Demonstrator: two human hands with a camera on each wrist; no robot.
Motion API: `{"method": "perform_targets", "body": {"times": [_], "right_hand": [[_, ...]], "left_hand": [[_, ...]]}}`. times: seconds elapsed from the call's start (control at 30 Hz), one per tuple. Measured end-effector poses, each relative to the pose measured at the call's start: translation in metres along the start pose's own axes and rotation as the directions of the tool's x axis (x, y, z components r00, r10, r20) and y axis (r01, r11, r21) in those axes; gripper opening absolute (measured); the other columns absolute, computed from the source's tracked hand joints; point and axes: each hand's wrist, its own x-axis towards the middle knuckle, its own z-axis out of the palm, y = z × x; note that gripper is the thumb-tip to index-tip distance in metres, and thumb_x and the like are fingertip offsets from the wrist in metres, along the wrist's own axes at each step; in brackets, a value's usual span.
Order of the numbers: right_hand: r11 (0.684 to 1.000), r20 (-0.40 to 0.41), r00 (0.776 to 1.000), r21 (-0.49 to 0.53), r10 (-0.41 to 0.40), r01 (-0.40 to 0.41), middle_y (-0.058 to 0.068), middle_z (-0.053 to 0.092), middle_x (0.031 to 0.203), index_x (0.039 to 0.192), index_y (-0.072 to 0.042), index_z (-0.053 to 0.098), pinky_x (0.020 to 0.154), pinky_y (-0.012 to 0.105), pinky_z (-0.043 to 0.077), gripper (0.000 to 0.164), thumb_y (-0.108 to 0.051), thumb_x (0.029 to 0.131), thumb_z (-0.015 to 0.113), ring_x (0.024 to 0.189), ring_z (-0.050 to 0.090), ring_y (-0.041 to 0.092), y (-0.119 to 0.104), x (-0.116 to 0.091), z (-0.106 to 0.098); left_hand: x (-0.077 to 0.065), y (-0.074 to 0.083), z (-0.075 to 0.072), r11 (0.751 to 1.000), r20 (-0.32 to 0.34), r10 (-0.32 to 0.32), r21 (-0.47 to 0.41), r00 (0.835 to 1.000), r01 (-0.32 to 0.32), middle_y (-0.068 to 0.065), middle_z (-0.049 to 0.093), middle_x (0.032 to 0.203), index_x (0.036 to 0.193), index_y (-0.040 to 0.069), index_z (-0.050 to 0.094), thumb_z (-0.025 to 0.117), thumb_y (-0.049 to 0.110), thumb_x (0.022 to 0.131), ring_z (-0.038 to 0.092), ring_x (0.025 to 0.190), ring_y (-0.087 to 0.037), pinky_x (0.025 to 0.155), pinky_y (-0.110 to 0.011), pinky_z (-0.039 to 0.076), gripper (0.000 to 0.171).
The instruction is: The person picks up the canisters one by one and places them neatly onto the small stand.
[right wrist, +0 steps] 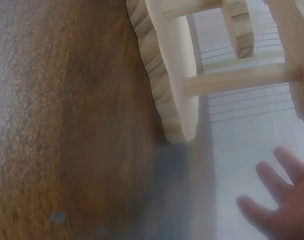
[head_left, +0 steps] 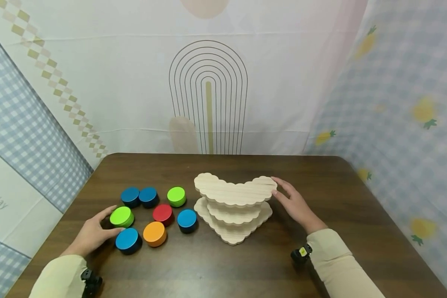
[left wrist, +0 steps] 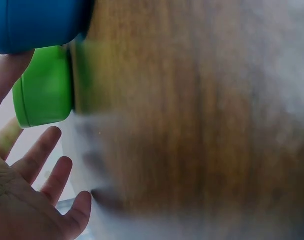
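On the left of the table, my left hand (head_left: 91, 235) has thumb and index finger at opposite sides of a low green cylinder (head_left: 121, 217), pinching it. In the left wrist view this green cylinder (left wrist: 47, 87) has a seam near its top, and my other fingers (left wrist: 39, 150) spread out. A blue cylinder (head_left: 128, 241) stands right by the thumb. Near the centre is a pale wooden tiered stand (head_left: 236, 190) with scalloped edges, its shelves joined by round posts (right wrist: 241, 80). My right hand (head_left: 296, 207) holds the right end of its top shelf between thumb and index finger.
Nearby stand an orange cylinder (head_left: 155, 234), a red one (head_left: 163, 214), a second green one (head_left: 176, 196) and several blue ones (head_left: 187, 220). All are on the brown wooden table (head_left: 216, 273). Patterned cloth (head_left: 283, 82) hangs behind and beside it.
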Motion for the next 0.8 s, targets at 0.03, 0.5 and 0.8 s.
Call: {"method": "perform_targets", "body": {"times": [0.03, 0.5, 0.8], "right_hand": [[1.0, 0.0, 1.0, 0.0, 0.001, -0.001, 0.017, 0.03, 0.154, 0.148, -0.01, 0.038, 0.108, 0.064, 0.02, 0.053, -0.031, 0.101, 0.05, 0.143, 0.021, 0.038, -0.0005, -0.0001, -0.0001], [1.0, -0.003, 1.0, 0.008, 0.018, -0.018, 0.017, 0.03, 0.153, 0.147, -0.01, 0.038, 0.108, 0.064, 0.02, 0.052, -0.031, 0.101, 0.05, 0.142, 0.022, 0.038, -0.0004, 0.0013, 0.0014], [1.0, -0.008, 1.0, 0.023, 0.01, -0.01, 0.019, 0.031, 0.152, 0.147, -0.009, 0.038, 0.108, 0.063, 0.021, 0.052, -0.03, 0.101, 0.05, 0.139, 0.027, 0.039, 0.0029, 0.0026, 0.0027]], "left_hand": [[0.0008, -0.0001, 0.0006, 1.0, -0.004, 0.004, 0.004, 1.0, -0.004, -0.039, 0.034, 0.141, 0.146, -0.008, 0.029, 0.075, 0.037, 0.082, 0.032, 0.127, -0.057, 0.097, -0.068, 0.032, 0.09], [0.0071, 0.0004, 0.0038, 1.0, -0.052, 0.029, 0.013, 0.998, -0.029, -0.039, 0.041, 0.136, 0.139, -0.011, 0.037, 0.075, 0.035, 0.082, 0.039, 0.117, -0.055, 0.094, -0.067, 0.024, 0.083], [0.0063, 0.0012, 0.007, 0.999, -0.075, 0.027, -0.015, 0.997, -0.028, -0.034, 0.052, 0.126, 0.132, -0.01, 0.045, 0.076, 0.033, 0.082, 0.053, 0.108, -0.044, 0.09, -0.059, 0.038, 0.072]]}}
